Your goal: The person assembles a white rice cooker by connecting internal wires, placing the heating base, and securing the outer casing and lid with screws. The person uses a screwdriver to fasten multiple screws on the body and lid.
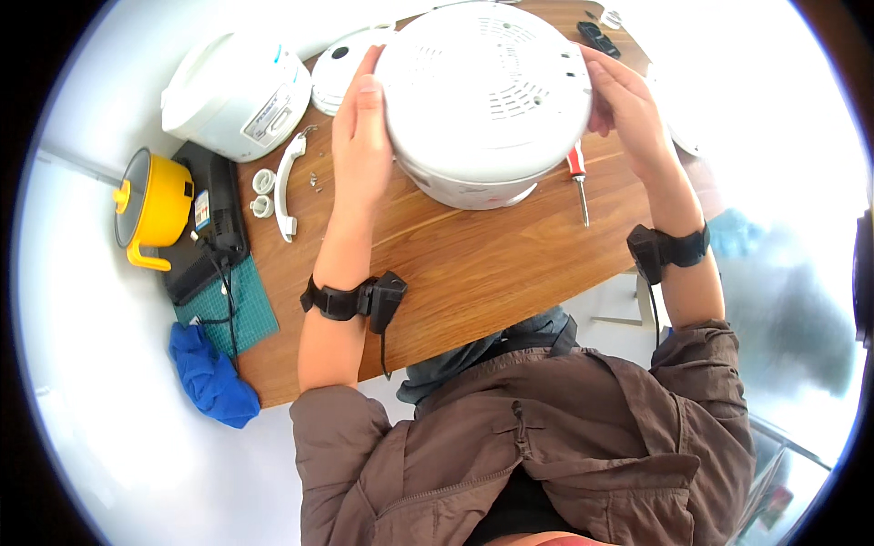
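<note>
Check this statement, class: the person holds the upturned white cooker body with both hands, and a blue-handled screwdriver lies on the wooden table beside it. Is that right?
Not quite. The head view shows the left hand and right hand holding the upturned white cooker body, but the screwdriver on the wooden table has a red handle, not blue.

Bare wood tabletop [473, 273] is free between the wrists and the near edge. Red-handled screwdriver [579, 182] lies just right of the upturned white round cooker body [482, 91]. Left side blocked: loose white curved plastic handle [288, 187], small screws [315, 180], white rice cooker [238, 91]
</note>
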Available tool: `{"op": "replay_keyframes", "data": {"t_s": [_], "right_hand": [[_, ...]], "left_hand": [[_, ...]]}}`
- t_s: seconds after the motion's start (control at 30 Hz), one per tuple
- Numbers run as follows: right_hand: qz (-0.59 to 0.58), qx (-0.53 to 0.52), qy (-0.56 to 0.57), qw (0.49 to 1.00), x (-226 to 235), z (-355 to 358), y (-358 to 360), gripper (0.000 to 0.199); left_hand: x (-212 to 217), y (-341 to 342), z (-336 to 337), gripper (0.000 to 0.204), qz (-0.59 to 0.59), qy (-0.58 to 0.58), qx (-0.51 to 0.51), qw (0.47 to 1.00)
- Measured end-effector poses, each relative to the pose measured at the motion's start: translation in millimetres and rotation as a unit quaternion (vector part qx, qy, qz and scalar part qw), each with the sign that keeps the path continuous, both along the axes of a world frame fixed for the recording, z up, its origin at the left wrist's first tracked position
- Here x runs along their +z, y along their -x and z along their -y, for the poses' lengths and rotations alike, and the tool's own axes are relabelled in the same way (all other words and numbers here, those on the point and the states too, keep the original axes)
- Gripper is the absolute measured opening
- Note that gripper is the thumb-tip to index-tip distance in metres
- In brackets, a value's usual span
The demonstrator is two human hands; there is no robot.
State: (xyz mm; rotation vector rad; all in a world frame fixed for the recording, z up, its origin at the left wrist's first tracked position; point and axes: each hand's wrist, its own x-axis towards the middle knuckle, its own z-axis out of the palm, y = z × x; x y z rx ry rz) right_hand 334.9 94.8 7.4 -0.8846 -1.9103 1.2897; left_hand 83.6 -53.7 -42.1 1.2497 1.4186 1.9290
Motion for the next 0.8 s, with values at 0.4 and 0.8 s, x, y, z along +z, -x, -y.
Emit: {"op": "replay_keyframes", "data": {"t_s": [0.4, 0.8], "right_hand": [[0.034, 0.009, -0.07, 0.997, 4.4, -0.3, 3.4, 0.045], [-0.082, 0.105, 0.167, 0.977, 52.4, -1.1, -2.7, 0.037]], "left_hand": [[14.3, -7.7, -5.4, 0.066, 0.112, 0.008, -0.036, 0.993], [55.6, 19.4, -13.7, 0.052, 0.221, 0.044, -0.064, 0.972]]}}
